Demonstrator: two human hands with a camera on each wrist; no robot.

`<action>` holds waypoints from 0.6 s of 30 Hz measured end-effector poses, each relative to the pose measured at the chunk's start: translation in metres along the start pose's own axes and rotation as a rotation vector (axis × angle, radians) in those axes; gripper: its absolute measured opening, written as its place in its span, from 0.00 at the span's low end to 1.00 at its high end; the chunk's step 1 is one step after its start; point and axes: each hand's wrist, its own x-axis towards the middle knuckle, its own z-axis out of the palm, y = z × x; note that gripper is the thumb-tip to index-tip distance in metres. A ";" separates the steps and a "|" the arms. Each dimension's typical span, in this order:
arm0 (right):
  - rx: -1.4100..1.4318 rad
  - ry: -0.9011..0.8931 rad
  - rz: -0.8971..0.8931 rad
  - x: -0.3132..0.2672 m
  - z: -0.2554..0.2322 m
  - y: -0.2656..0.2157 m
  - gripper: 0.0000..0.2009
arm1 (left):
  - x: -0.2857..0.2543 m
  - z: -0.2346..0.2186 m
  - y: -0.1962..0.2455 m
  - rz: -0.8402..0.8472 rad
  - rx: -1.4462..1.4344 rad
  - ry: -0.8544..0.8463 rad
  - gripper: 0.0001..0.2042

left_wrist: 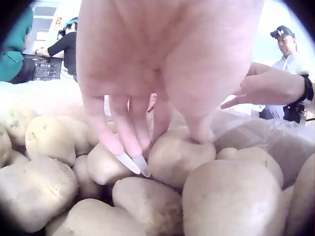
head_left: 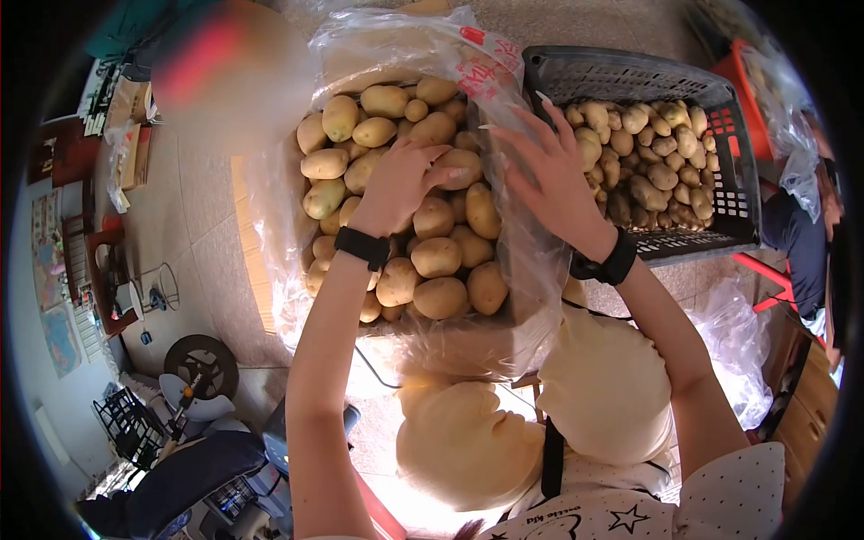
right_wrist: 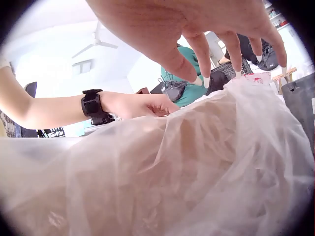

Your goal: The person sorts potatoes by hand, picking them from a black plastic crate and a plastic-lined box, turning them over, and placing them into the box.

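My left hand (head_left: 396, 187) reaches down into a plastic-lined box full of large potatoes. In the left wrist view its thumb and fingers grip a potato (left_wrist: 179, 158) from two sides, with other potatoes (left_wrist: 229, 196) packed closely around it. My right hand (head_left: 560, 191) is held over the box's right edge, fingers spread and nothing in them. Beneath it, in the right wrist view, runs the clear plastic liner (right_wrist: 197, 162). A black crate (head_left: 621, 70) stands to the right, holding many smaller potatoes (head_left: 661, 175).
A red container (head_left: 751, 108) with plastic in it stands beyond the crate. Crumpled plastic (head_left: 733, 351) lies at the lower right. A cardboard flap (head_left: 252, 252) sticks out left of the box. Other people appear in the background, one in a teal top (right_wrist: 189, 98).
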 end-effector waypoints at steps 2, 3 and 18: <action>0.002 -0.001 -0.001 0.000 0.000 0.000 0.22 | -0.002 0.000 0.000 -0.101 -0.017 -0.064 0.20; 0.008 -0.007 0.009 0.000 0.000 -0.001 0.22 | -0.002 0.001 0.000 -0.200 -0.036 -0.126 0.19; 0.022 -0.017 0.028 -0.003 0.002 0.001 0.23 | 0.012 -0.006 -0.011 -0.185 0.426 0.211 0.17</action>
